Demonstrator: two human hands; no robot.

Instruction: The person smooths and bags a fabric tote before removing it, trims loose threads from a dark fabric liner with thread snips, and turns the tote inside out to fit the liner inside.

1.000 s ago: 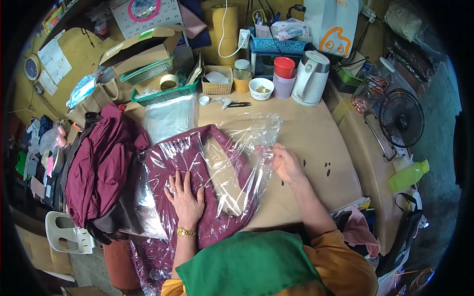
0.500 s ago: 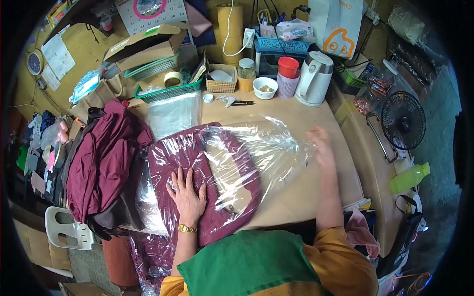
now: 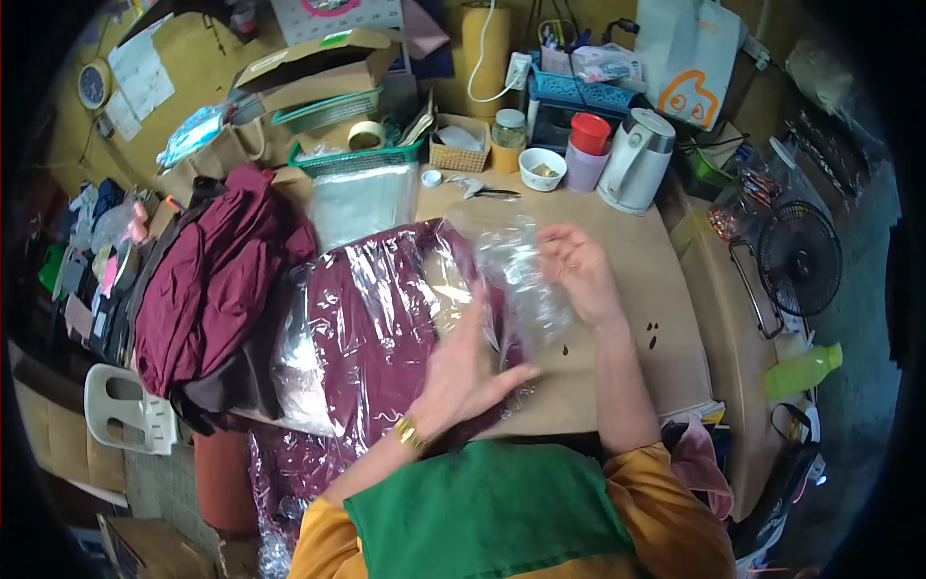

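Observation:
A maroon garment (image 3: 371,328) lies folded flat inside a clear plastic bag (image 3: 521,280) on the table. My left hand (image 3: 463,372), smeared by motion, is over the right part of the bagged garment with its fingers stretched and thumb apart. Whether it touches the film cannot be made out. Curled fingers of my right hand (image 3: 584,275) are at the bag's loose right end, which is folded back toward the garment. A stack of clear plastic bags (image 3: 362,207) lies just behind the garment.
Loose maroon clothing (image 3: 217,289) is heaped at the left. Along the back stand a green basket (image 3: 357,159), a jar (image 3: 507,140), a white bowl (image 3: 542,171) and an electric kettle (image 3: 637,159). Scissors (image 3: 497,191) lie before them. A black fan (image 3: 799,256) is at the right.
My left hand has lifted off the garment and moved right. My right hand has moved left, and the bag's loose end has come over with it. The view has shifted slightly.

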